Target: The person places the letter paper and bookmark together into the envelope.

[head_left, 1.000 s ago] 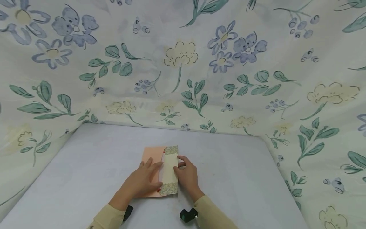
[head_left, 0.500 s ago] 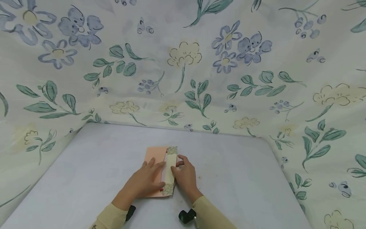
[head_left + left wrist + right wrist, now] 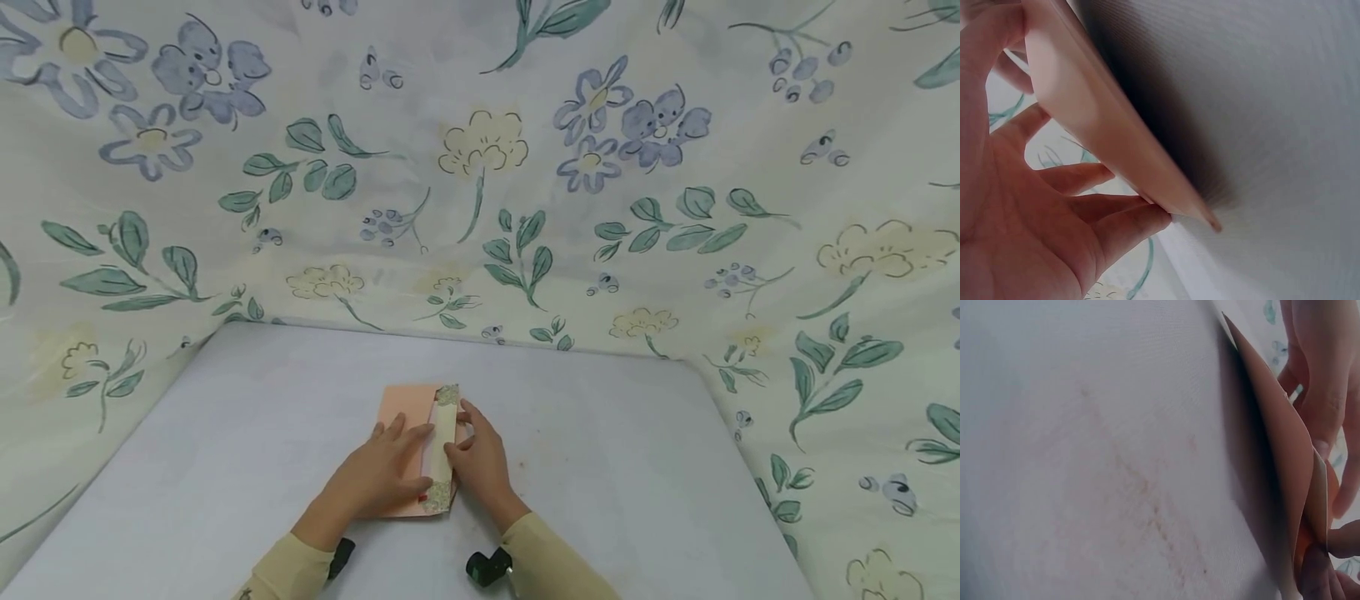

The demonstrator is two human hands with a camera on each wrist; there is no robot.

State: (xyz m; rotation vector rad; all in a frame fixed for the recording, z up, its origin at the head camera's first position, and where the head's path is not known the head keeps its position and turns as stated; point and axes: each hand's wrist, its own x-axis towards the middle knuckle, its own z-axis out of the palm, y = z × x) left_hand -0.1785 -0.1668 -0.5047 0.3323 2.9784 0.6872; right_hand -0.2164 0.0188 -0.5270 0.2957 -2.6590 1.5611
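Note:
A peach-coloured paper folder (image 3: 405, 403) lies near the table's front, raised off the cloth along its edge in the left wrist view. Along its right side runs a cream card (image 3: 444, 437) with speckled, patterned bands at both ends. My left hand (image 3: 375, 471) rests on the folder with spread fingers, the thumb and fingertips pressing beside the cream strip. My right hand (image 3: 483, 467) pinches the cream card's right edge between thumb and fingers. In the right wrist view the cream edge (image 3: 1320, 494) stands up between peach layers (image 3: 1279, 425). Small red marks show by the cream strip's left edge.
A white cloth covers the table (image 3: 600, 450), with faint brownish specks (image 3: 1154, 512) right of the folder. Floral fabric (image 3: 480, 208) hangs behind and at both sides. Black wrist devices (image 3: 489, 568) sit below the sleeves.
My right hand has shifted slightly left, and the cream card's visible strip has narrowed as its right edge moved left. The left hand stays on the folder.

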